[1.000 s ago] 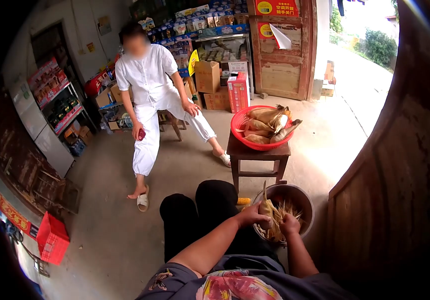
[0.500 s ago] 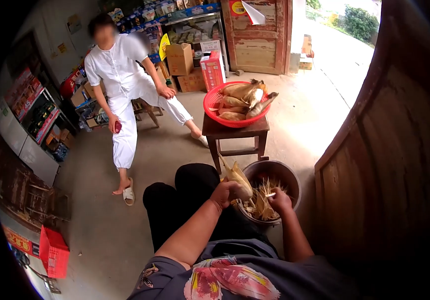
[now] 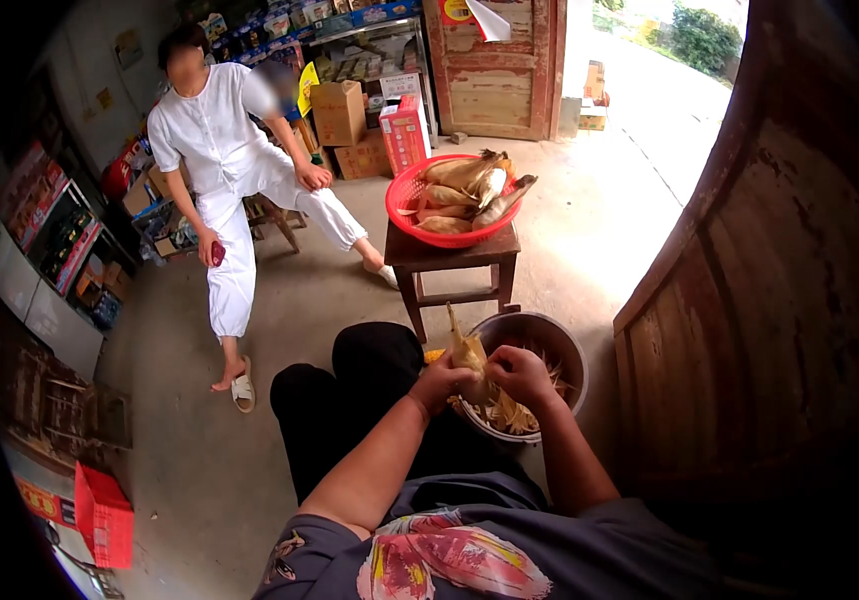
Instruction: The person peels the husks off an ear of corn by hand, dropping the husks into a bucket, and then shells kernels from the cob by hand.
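Note:
My left hand [image 3: 443, 383] is closed around an ear of corn [image 3: 468, 358] in its pale, dry husk, held with its tip upward over the near rim of a metal pot [image 3: 577, 345]. Against the right side of the ear, my right hand [image 3: 522, 375] has its fingers closed at the husk; whether they pinch a leaf is hidden. Torn husks [image 3: 510, 414] lie in the pot below. A bit of yellow corn [image 3: 434, 356] shows beside my left hand, near my knee.
A red plastic basket [image 3: 400, 205] of unpeeled corn ears stands on a wooden stool [image 3: 430, 253] ahead. A seated person in white [image 3: 220, 130] is at the left. A wooden door [image 3: 730, 300] rises close on my right.
My right hand has moved from over the pot, where it held a small pale piece, up and left to the ear. The view has shifted slightly.

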`<state>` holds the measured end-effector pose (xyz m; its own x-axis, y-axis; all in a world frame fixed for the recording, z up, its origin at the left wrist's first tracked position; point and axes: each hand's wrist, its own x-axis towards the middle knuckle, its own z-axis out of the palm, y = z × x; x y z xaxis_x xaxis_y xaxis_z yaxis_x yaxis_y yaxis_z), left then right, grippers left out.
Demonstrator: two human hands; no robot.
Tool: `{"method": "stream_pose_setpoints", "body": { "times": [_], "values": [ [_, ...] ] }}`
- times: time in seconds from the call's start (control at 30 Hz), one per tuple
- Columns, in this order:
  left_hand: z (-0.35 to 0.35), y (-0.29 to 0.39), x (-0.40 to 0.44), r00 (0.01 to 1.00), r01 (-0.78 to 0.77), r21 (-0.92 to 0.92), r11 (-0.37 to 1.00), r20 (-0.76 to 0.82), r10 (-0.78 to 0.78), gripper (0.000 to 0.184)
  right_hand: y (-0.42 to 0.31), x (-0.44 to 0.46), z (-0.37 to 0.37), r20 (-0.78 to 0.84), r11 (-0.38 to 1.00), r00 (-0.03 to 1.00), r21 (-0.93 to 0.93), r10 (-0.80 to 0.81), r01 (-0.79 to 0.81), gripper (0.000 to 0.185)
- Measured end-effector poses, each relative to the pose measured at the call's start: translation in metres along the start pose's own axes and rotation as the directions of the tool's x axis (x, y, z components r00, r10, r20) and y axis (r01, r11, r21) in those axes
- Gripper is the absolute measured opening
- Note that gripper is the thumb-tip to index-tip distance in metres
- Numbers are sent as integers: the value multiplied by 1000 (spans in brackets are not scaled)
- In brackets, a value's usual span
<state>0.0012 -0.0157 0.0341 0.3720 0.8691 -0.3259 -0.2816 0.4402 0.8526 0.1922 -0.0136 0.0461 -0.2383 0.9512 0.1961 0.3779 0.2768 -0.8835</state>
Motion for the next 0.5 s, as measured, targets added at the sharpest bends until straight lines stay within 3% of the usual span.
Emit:
{"method": "stream_pose_setpoints", "body": {
  "times": [0.17, 0.3, 0.4, 0.5],
  "values": [
    [10, 4, -4, 991, -84, 245, 966, 119, 56, 53, 5, -4, 1, 56, 995, 998, -96, 40, -34, 11],
    [5, -11, 7, 986, -110, 287, 952, 152, 68, 57, 14, -7, 9, -54, 989, 993, -99, 108, -113, 13],
    [1, -20, 13, 979, -172, 386, 906, 168, 115, 57, 58, -5, 29, -46, 968, 971, 106, 234, -228, 11],
    [-5, -28, 23, 976, -203, 473, 857, 174, 134, 52, 49, -6, 32, 4, 922, 955, 259, 298, -289, 11]
  ]
}}
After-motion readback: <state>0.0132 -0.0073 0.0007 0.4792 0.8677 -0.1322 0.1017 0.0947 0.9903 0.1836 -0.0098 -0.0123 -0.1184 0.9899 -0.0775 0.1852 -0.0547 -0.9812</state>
